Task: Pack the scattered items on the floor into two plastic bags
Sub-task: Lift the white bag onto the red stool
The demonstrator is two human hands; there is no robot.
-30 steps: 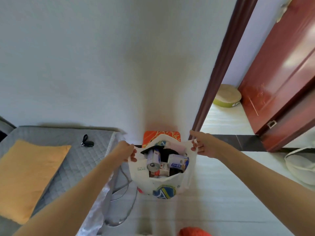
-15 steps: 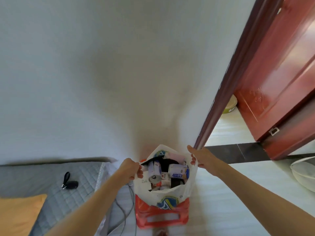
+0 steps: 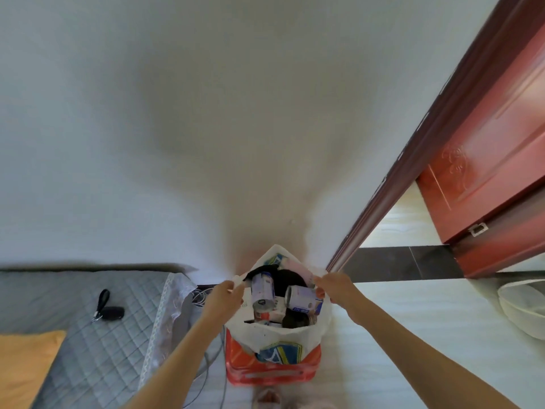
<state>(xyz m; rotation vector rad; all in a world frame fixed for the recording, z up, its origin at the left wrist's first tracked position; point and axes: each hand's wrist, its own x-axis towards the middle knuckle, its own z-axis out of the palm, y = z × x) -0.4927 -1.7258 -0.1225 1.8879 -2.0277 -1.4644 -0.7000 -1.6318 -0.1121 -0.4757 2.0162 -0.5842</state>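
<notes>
A white plastic bag [image 3: 277, 340] with a blue and yellow print hangs open above a red plastic stool [image 3: 271, 370]. My left hand [image 3: 222, 299] grips the bag's left handle and my right hand [image 3: 336, 287] grips the right handle, pulling the mouth wide. Inside lie two blue and white cans [image 3: 262, 290], a red and white pack [image 3: 267, 315] and something black [image 3: 290, 280]. The bag's bottom seems to sit on the stool's top.
A grey quilted mattress [image 3: 88, 335] with a black car key [image 3: 109, 311] and an orange pillow [image 3: 20, 370] lies at left. Cables [image 3: 206, 361] run beside it. A red door [image 3: 489, 160] stands open at right, with a white basin [image 3: 525, 308] on the floor.
The view has tipped upward toward the wall. Both hands have carried the bag over the red stool, which now shows under it.
</notes>
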